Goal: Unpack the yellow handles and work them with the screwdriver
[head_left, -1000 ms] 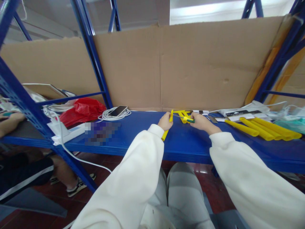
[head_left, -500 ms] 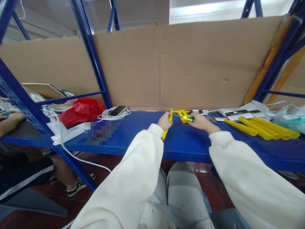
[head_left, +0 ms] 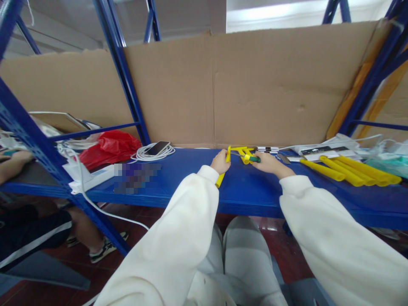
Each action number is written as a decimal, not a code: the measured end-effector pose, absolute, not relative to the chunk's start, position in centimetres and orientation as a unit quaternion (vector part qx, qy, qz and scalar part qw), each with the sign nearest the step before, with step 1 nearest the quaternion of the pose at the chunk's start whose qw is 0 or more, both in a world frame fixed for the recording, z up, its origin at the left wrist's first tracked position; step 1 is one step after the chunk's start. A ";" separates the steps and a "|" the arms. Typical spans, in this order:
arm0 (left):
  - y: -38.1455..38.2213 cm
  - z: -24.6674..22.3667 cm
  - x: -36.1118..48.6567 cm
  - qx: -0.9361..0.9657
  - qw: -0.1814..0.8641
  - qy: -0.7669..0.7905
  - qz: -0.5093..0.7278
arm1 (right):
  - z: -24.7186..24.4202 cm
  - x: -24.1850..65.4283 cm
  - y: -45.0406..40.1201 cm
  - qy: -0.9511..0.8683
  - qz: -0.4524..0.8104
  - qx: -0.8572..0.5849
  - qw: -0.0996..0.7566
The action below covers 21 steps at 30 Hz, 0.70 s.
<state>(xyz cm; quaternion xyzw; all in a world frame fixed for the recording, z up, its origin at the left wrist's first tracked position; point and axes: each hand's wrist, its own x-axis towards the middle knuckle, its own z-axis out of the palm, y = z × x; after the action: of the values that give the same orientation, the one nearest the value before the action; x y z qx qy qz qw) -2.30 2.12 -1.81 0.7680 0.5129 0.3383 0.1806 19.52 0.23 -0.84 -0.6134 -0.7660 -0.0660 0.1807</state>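
Observation:
My left hand (head_left: 219, 162) is closed around a yellow plastic handle piece (head_left: 220, 180), its tube end sticking out below the fist and its head above. In my right hand (head_left: 264, 162) is a screwdriver (head_left: 253, 159) with a green and yellow handle. Its thin shaft points left at the head of the yellow piece; whether the tip sits in a screw is too small to tell. Just behind the screwdriver, other yellow plastic parts (head_left: 242, 150) lie on the blue shelf (head_left: 188, 170), partly hidden by it and my right hand.
Several yellow tubes (head_left: 350, 170) lie at the right beside white-and-black packets (head_left: 325, 152). Black-and-white striped sticks (head_left: 267, 149) lie at the back. To the left are a phone (head_left: 157, 148) on a coiled white cable (head_left: 140, 154), a red bag (head_left: 111, 148), and another person's hand (head_left: 21, 158).
The screwdriver handle has turned in my right hand, showing its green and yellow sides differently. Both hands stay in the same place.

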 end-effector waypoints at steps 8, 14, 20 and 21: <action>1.7 -1.5 -2.2 0.769 0.182 0.515 0.332 | -1.1 19.8 0.6 -0.742 -0.077 -0.636 0.197; 1.5 -1.4 -2.2 0.765 0.180 0.520 0.334 | -1.2 19.7 0.6 -0.761 -0.062 -0.615 0.198; 1.5 -1.3 -2.3 0.767 0.184 0.519 0.330 | -1.2 20.0 0.8 -0.769 -0.075 -0.606 0.190; 1.5 -1.4 -2.3 0.767 0.184 0.519 0.330 | -1.2 20.1 0.8 -0.768 -0.077 -0.605 0.194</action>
<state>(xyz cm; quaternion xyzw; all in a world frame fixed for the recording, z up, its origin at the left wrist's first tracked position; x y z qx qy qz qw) -2.26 1.50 -1.35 0.7669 0.5185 0.3304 0.1841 20.06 0.85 -1.23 -0.6055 -0.7680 -0.0767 0.1944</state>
